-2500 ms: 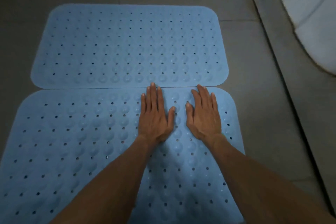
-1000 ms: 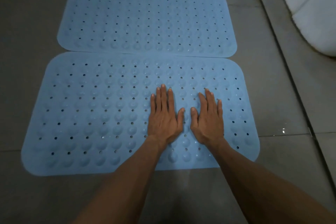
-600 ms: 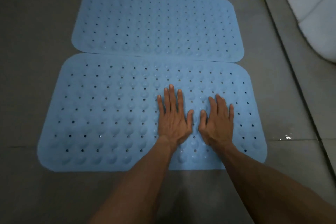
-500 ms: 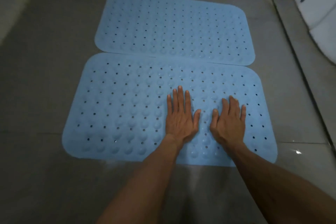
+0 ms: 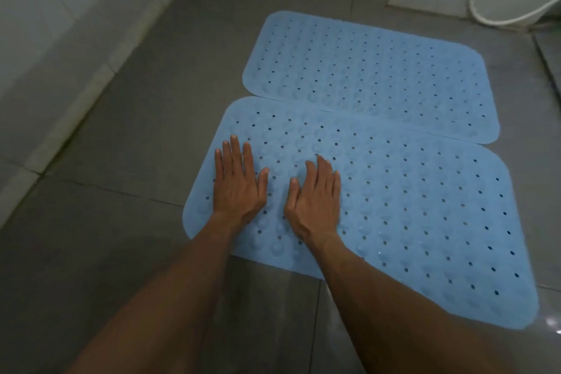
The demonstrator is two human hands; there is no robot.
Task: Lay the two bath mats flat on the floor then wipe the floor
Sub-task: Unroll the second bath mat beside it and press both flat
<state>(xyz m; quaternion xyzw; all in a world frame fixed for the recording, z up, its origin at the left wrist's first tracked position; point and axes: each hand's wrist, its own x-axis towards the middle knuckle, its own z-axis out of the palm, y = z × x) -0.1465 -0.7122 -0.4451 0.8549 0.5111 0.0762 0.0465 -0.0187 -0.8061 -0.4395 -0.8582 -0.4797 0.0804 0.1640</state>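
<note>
Both forearms cut off; near mat (image 5: pixel 425 215) partly under hands.

Near mat (image 5: pixel 409 215) under the fingers (image 5: pixel 233 155): light blue, gridded with small dark round holes alternating with paler raised bumps. Far mat (image 5: pixel 370 76) beyond the fingertips: same light blue, same hole-and-bump grid. Floor (image 5: pixel 121 222) left of the fingers: dull grey tiles with thin darker grout lines; wall (image 5: pixel 60 24) further left: pale grey-white tiles, and a white hose (image 5: pixel 485 17) at far right.
</note>
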